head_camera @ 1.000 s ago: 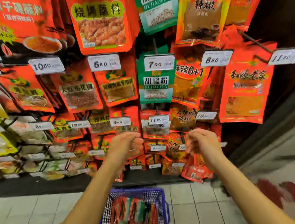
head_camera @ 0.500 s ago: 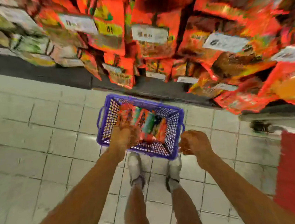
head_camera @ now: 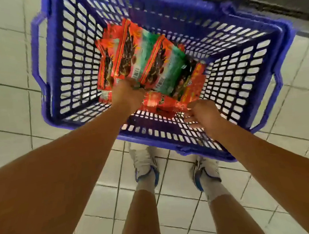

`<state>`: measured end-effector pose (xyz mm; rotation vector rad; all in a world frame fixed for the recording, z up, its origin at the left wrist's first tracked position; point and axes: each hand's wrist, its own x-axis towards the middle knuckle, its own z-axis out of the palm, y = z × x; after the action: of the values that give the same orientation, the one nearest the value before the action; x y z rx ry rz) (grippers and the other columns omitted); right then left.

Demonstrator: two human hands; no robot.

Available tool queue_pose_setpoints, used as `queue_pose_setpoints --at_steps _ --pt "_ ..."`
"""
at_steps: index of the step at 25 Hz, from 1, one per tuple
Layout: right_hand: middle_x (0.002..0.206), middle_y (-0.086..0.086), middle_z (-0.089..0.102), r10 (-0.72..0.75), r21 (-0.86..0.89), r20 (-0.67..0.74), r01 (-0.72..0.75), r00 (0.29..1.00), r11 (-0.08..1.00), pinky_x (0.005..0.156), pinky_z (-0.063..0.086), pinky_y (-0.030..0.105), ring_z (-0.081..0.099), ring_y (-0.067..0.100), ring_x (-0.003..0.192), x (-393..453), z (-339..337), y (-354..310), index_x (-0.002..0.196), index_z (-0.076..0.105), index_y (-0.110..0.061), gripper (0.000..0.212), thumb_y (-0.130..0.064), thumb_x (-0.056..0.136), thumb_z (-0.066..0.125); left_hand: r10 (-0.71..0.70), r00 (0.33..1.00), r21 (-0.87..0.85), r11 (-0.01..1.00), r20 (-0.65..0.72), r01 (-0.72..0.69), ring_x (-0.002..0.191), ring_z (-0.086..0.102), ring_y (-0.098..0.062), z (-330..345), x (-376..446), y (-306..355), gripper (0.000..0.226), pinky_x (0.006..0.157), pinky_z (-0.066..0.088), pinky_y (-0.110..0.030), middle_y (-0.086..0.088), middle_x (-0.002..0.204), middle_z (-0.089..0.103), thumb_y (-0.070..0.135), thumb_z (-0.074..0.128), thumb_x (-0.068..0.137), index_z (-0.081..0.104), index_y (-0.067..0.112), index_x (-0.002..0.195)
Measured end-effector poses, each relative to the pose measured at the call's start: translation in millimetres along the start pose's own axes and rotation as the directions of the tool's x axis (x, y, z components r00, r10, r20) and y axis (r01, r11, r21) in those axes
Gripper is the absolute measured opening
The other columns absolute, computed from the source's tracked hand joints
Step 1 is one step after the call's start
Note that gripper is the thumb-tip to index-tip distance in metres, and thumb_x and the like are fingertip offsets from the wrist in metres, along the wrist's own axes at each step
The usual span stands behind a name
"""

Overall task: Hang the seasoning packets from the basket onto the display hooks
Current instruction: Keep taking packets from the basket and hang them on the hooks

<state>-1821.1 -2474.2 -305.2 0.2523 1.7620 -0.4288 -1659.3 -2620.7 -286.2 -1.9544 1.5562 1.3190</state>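
Both hands are inside the blue basket (head_camera: 55,56). Left hand (head_camera: 127,96) grips the upright packets (head_camera: 145,59); right hand (head_camera: 204,114), fingers relaxed, touches a red packet (head_camera: 160,102).

Red and green seasoning packets (head_camera: 145,61) stand leaning inside blue basket (head_camera: 236,40).

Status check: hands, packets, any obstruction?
Left hand reaching among the seasoning packets in the blue basket. Right hand at a loose red packet, fingers straight. Nothing blocking.

A blue lattice-walled basket (head_camera: 239,68) holds red-orange and green seasoning packets (head_camera: 145,61) above pale grey tiled floor (head_camera: 2,74); white shoes (head_camera: 145,166) carry blue trim.
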Motion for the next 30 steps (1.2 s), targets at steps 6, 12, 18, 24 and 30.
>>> queue_pose_setpoints --at_steps 6,12,18,24,30 --pt "0.072 0.006 0.072 -0.056 0.174 -0.019 0.058 0.998 0.983 0.054 0.056 0.031 0.069 0.020 0.061 52 -1 -33 0.095 0.068 -0.011 0.020 -0.030 0.096 0.061 0.112 0.992 -0.028 0.993 -0.061 -0.113 0.082 0.065 -0.022 58 52 10 0.039 0.075 0.057 -0.030 -0.006 0.101 0.072 0.019 0.078 0.081 0.063 0.014 0.116" --pt "0.115 0.016 0.073 0.002 0.387 0.218 -0.088 0.976 0.918 0.075 0.061 0.047 0.074 0.035 0.095 48 -22 -63 0.118 0.066 -0.005 0.057 -0.056 0.092 0.059 0.658 0.611 0.162 0.611 0.440 -0.775 0.101 0.057 -0.021 40 4 -18 0.017 0.087 0.052 -0.036 0.001 0.108 0.054 0.011 0.075 0.083 0.064 0.017 0.094" --pt "0.098 0.014 0.075 0.125 0.253 0.091 -0.144 0.988 0.957 0.050 0.058 0.030 0.076 0.026 0.077 45 -25 -42 0.113 0.058 -0.008 0.018 -0.006 0.097 0.050 0.550 0.799 0.289 0.745 0.244 -0.601 0.134 0.042 -0.026 30 23 -11 0.072 0.111 0.042 -0.047 -0.009 0.145 0.043 0.069 0.063 0.083 0.057 0.021 0.137" --pt "0.108 0.018 0.076 0.087 0.360 0.171 -0.145 0.981 0.922 0.058 0.061 0.039 0.076 0.032 0.086 49 -12 -36 0.118 0.060 -0.007 0.034 0.005 0.094 0.039 0.289 0.942 0.191 0.948 -0.172 -0.256 0.123 0.048 -0.036 49 64 31 0.061 0.096 0.047 -0.045 -0.017 0.132 0.049 0.034 0.066 0.091 0.039 0.008 0.138" --pt "0.110 0.020 0.075 0.050 0.461 0.156 -0.117 0.987 0.880 0.065 0.062 0.045 0.075 0.037 0.094 29 -20 -24 0.124 0.062 -0.006 0.037 -0.008 0.097 0.037 0.383 0.910 0.041 0.918 0.156 -0.394 0.085 0.064 -0.020 35 22 2 0.036 0.070 0.055 -0.027 -0.006 0.101 0.068 -0.009 0.066 0.080 0.065 0.013 0.110"
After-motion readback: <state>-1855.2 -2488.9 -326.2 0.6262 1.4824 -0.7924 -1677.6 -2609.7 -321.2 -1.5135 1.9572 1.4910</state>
